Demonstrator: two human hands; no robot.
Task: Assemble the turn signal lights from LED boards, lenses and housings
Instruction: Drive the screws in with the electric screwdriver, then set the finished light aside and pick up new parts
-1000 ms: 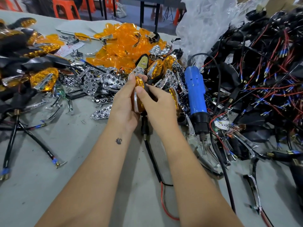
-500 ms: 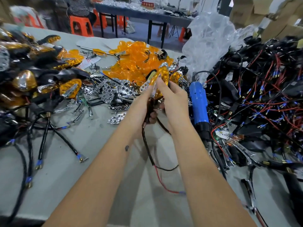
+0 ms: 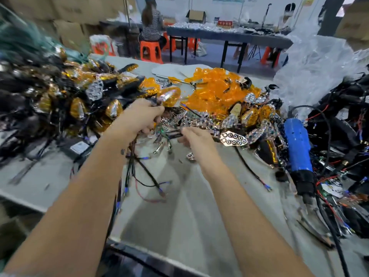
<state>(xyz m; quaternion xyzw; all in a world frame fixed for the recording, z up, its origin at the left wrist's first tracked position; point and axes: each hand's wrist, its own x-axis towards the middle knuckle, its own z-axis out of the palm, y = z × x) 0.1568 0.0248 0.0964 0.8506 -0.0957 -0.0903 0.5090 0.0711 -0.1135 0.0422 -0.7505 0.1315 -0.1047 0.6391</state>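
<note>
My left hand (image 3: pixel 139 115) grips an assembled turn signal light (image 3: pixel 169 95) by its black stem, amber lens pointing up and right, its wires (image 3: pixel 139 172) hanging to the table. It holds the light beside the big pile of finished amber lights (image 3: pixel 79 100) on the left. My right hand (image 3: pixel 196 137) hovers low over the scattered chrome LED boards (image 3: pixel 233 139), fingers loosely curled and blurred, with nothing plainly in them. A heap of orange lenses (image 3: pixel 215 90) lies behind. Black housings with red and black wires (image 3: pixel 339 116) are piled at the right.
A blue electric screwdriver (image 3: pixel 297 144) lies on the right, tip toward me. Clear plastic bags (image 3: pixel 311 62) rise at the back right. The grey table (image 3: pixel 189 206) shows bare between my arms. A person (image 3: pixel 151 23) sits on an orange stool at another table behind.
My right hand has let go of the light and dropped toward the chrome boards. My left hand has carried the light left toward the finished pile. The view has tilted up.
</note>
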